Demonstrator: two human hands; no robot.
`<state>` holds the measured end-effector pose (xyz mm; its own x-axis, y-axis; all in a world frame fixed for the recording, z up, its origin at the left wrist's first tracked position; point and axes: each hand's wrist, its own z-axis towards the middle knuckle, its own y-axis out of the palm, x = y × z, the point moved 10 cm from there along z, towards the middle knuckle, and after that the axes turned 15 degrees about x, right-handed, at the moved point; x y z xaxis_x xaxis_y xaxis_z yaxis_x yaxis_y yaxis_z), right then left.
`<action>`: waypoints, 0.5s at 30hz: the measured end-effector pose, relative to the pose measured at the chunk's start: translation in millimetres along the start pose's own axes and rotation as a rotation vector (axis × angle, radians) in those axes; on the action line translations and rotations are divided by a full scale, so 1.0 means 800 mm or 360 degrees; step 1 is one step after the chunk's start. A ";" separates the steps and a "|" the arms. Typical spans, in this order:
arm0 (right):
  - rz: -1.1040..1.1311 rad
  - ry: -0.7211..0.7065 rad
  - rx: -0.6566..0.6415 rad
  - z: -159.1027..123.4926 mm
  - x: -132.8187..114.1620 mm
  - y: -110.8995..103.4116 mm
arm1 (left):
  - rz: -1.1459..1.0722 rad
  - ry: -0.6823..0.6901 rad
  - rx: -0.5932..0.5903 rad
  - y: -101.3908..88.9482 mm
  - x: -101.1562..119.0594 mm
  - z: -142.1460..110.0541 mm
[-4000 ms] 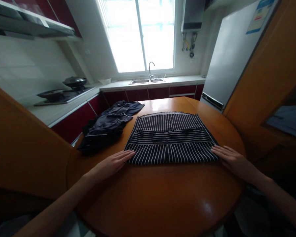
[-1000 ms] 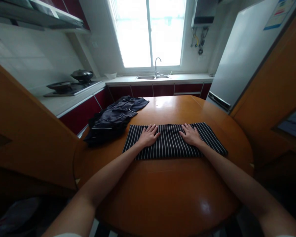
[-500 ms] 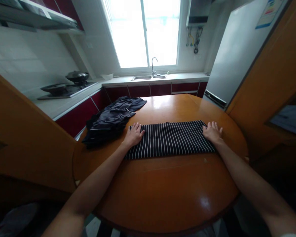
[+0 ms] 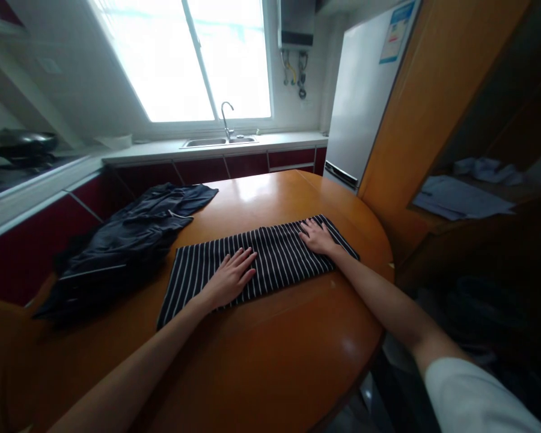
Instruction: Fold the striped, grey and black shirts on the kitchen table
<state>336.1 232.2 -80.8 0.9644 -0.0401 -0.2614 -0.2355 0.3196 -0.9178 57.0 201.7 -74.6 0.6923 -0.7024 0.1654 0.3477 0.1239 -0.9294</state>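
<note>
A black cloth with white stripes [image 4: 275,255] lies folded into a long flat rectangle on the wooden table [image 4: 270,355]. My left hand [image 4: 229,278] rests flat on it, left of the middle, fingers spread. Near the cloth's right end, my right hand [image 4: 318,236] also lies flat on top with fingers apart. Neither hand grips the fabric. What kind of garment or cloth it is cannot be made out. To the left of it sits a pile of dark clothes [image 4: 135,231] with a pale cord and a white stripe.
Beyond the table, a counter holds a sink [image 4: 207,142] with a faucet [image 4: 226,120]. A stove with a pan [image 4: 20,144] stands at far left. A fridge [image 4: 365,90] and a wooden door frame [image 4: 415,102] rise on the right, with pale papers or cloth [image 4: 460,195] beside them.
The view has turned to the right. My left hand has moved inward from the cloth's left edge, and my right hand has moved in from the right edge onto the cloth.
</note>
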 end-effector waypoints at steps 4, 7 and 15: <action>-0.0052 0.0315 0.0064 0.009 0.068 -0.014 | 0.0019 -0.0024 -0.0007 0.001 -0.005 0.000; -0.0050 0.0481 0.0116 0.007 0.093 -0.019 | 0.0027 -0.0051 -0.0021 0.000 -0.007 -0.002; 0.0065 0.0035 0.0412 -0.010 -0.020 -0.043 | -0.0060 -0.0112 -0.0078 -0.004 -0.008 0.002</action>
<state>328.1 214.6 -47.0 0.9512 -0.0419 -0.3056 -0.2326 0.5531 -0.8000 52.5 206.6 -71.9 0.7227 -0.6547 0.2215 0.3439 0.0627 -0.9369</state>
